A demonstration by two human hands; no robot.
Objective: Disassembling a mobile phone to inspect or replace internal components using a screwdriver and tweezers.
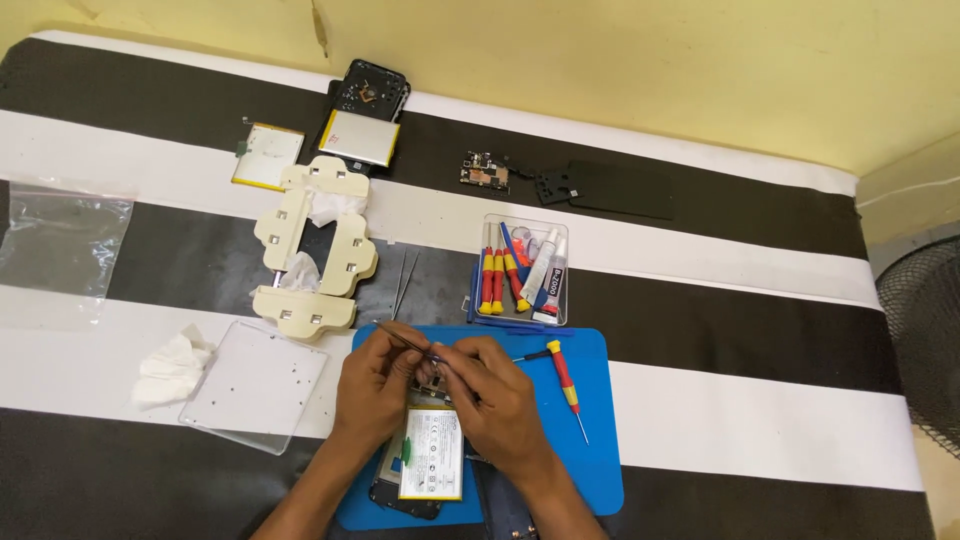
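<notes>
Both hands — left hand (372, 390), right hand (497, 400) — hold tweezers (405, 338) over the opened phone (428, 460).

The two hands, left hand (372, 385) and right hand (495, 405), cover the far end of the phone (430, 470), so what the fingers pinch there cannot be told. The tweezers (405, 338) vanish between the fingers. The phone's near end is partly cut by the bottom edge, as are both forearms. At the right edge a fan (925, 330) shows only in part. The small circuit board (484, 172) far back is too small to read, and the contents of the clear tray (478, 305) overlap
</notes>
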